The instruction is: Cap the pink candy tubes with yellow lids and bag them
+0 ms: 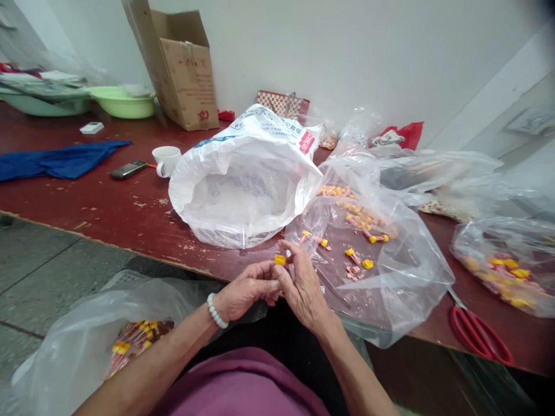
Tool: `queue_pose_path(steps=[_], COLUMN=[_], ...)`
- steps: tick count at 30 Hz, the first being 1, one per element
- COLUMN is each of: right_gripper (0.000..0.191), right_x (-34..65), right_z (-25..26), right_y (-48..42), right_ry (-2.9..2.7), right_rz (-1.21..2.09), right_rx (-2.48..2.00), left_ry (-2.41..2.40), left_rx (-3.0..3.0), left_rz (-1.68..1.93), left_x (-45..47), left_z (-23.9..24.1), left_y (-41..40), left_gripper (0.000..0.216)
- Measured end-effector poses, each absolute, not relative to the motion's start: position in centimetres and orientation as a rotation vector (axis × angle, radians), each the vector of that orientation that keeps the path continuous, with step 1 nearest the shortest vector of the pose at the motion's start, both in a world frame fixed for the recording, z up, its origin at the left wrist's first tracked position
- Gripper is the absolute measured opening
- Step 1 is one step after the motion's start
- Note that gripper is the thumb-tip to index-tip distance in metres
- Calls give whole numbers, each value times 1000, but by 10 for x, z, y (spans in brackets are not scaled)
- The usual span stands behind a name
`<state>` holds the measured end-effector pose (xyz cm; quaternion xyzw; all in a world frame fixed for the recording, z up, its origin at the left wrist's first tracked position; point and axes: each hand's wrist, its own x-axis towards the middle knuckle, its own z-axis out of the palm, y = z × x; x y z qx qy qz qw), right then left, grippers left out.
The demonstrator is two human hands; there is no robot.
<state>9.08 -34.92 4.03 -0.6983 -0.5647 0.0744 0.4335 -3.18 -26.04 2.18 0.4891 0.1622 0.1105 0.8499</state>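
Both hands meet at the near edge of the dark red table [108, 214]. My left hand [245, 292], with a white bead bracelet at the wrist, and my right hand [303, 286] pinch together around a small yellow piece [280, 260]. Their fingers are closed on it. Just beyond them lies a clear plastic bag [390, 277] spread flat, with several small yellow and pink pieces [359, 222] scattered on it. A large white sack [243, 179] stands open behind my left hand, its inside looking bare.
A clear bag with more yellow and pink pieces [130, 341] sits below the table at left. Another such bag [507, 271] lies at right, beside red-handled scissors [477, 335]. Farther back are a white cup [166, 160], a phone [128, 169], blue cloth [56, 162], green basins [124, 102] and a cardboard box [182, 63].
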Motion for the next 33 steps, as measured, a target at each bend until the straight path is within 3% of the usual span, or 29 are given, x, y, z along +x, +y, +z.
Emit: queue_pose_path(steps=[5,9,15,18,21,25,30,33], right_gripper=[32,39,25,29,29,31,25,29], right_x=[95,87,95,132,187,250,274,273], right_z=[41,40,39,29,16,-2,-14,-17], right_y=[-359,-363,-363,-369,-382,-399,-401,-398], right_ry=[-1507,-1660,-1259,-1005,-1035,-1137,-1226,-1218], right_rz=[134,157,519,401,77,-270,-209,-186], right_rx=[-1686,-1732,-1551,-1656,-1950,-2312,-2478,-2545], left_ry=[448,509,559,618,673,790,723,724], left_rx=[930,970,978,883,911,1436,2533,2822], left_rz=[296,345,345,372,498,708,593,372], left_x=[-34,-29,-25,-35,-51,-65,-52,-39], left_z=[25,21,18,20,20,21,20,18], left_y=[-254,-260,-261,-251,-236,-202,-155,-142], left_gripper=[21,36,33,21,19,21,32,40])
